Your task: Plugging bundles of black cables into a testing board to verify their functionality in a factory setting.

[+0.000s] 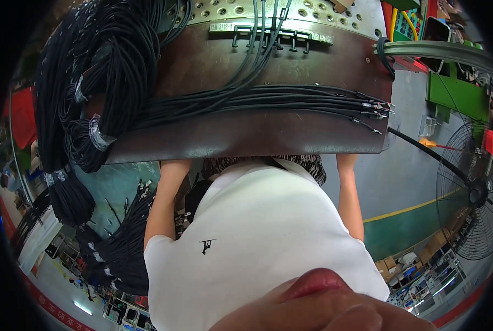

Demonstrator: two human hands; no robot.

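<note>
My left hand point(175, 167) reaches beneath the front edge of the dark brown table point(246, 138); its fingers are hidden there. Farther right, my right hand point(346, 159) also goes under that edge, and its fingers are out of sight too. Across the tabletop lies a bundle of black cables point(268, 103), whose stripped, metal-tipped ends point right. Behind it stands a metal bar fixture point(271, 31) with a row of small black clamps, and several cables run up past it.
Large coils of black cable point(122, 71) hang over the table's left end, tied with clear wrap. More cable bundles point(119, 243) lie lower left. A black fan point(477, 192) stands at the right. A perforated metal panel point(335, 16) is at the back, beside a curved metal rail point(434, 51).
</note>
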